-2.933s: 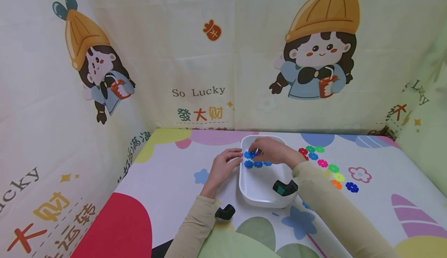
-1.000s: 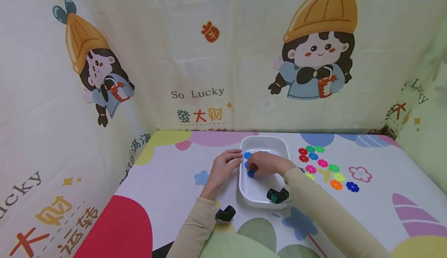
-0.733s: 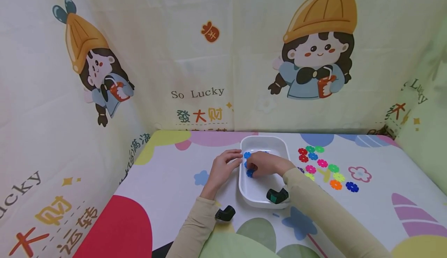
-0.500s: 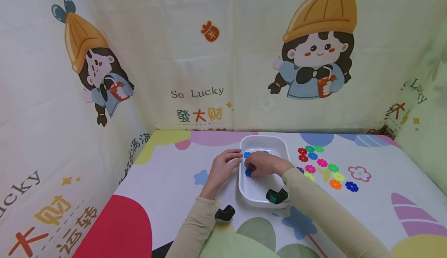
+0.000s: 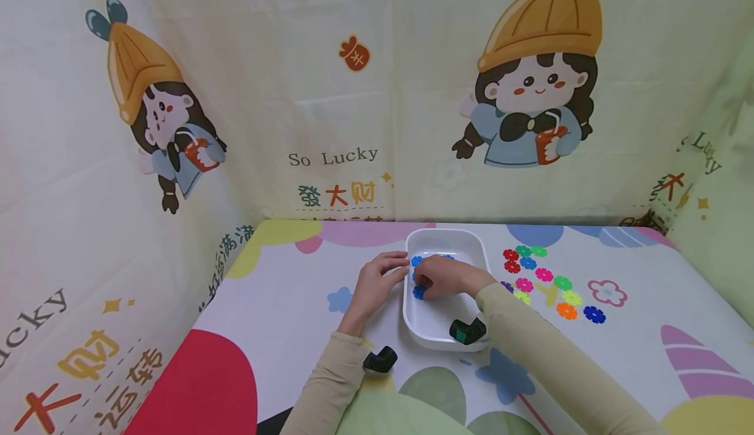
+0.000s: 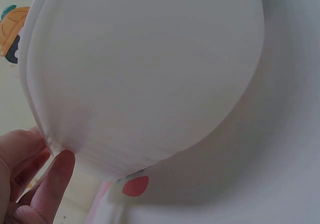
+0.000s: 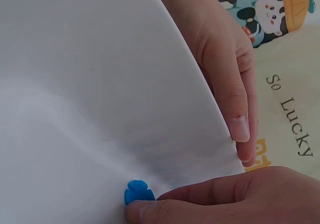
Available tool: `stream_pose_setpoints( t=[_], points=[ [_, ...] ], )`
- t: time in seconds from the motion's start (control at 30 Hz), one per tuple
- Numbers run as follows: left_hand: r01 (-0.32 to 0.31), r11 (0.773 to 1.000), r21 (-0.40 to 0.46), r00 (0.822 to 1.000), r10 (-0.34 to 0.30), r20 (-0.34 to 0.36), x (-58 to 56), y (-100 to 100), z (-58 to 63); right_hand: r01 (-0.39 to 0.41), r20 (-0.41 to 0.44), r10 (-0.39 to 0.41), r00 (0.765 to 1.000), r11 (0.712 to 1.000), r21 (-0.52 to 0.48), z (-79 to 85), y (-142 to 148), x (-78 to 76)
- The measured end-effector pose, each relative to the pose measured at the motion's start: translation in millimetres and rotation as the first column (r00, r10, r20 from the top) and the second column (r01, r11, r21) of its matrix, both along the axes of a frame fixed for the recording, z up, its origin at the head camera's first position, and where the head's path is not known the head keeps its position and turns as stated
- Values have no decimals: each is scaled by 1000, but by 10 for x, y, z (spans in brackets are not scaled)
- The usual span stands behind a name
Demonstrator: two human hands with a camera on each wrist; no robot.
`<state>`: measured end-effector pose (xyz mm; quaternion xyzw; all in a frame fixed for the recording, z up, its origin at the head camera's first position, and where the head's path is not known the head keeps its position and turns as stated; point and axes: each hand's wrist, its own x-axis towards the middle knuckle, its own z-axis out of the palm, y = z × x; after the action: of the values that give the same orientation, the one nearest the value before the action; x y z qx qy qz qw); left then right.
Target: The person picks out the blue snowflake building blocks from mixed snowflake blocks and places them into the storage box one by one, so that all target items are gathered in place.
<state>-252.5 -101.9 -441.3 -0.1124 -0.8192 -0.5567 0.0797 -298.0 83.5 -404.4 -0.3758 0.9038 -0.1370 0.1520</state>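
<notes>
In the head view, my right hand (image 5: 450, 276) reaches into a white tray (image 5: 444, 340). Its thumb and fingers pinch a blue snowflake disc (image 7: 138, 190) low over the tray floor by the left wall. Other blue discs (image 5: 417, 261) lie further back inside, partly hidden beneath this hand. On the outer left side, my left hand (image 5: 377, 283) holds the tray's edge: in the left wrist view fingertips reach the rim and one digit (image 6: 61, 164) presses the outer wall.
Several loose snowflake discs in red, green, pink, yellow, orange and blue, such as an orange one (image 5: 567, 311), lie scattered on the patterned table (image 5: 294, 291) right of the tray. A printed curtain (image 5: 424, 95) stands behind the table.
My right hand has come from the back of the tray to nearer its middle. Lately the pinched blue disc has shifted slightly left, towards the wall. My left hand stays put.
</notes>
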Motion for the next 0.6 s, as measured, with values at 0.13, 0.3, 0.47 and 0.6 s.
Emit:
stream_pose_setpoints(
  t=[0.13, 0.3, 0.47, 0.6],
  points=[
    [3, 1000, 1, 1000, -3, 0, -2, 3, -3, 2, -2, -2, 1000, 1000, 2, -4, -2, -6],
    [-1, 1000, 0, 1000, 1, -2, -7, 1, -1, 12, 5, -12, 1000, 1000, -2, 13, 7, -1],
    [-1, 1000, 3, 1000, 1, 9, -12, 1, -13, 25, 18, -25, 1000, 999, -46, 89, 57, 12],
    [-2, 1000, 1, 1000, 2, 2, -10, 4, -13, 21, -7, -22, 1000, 996, -88, 170, 140, 10]
  ],
)
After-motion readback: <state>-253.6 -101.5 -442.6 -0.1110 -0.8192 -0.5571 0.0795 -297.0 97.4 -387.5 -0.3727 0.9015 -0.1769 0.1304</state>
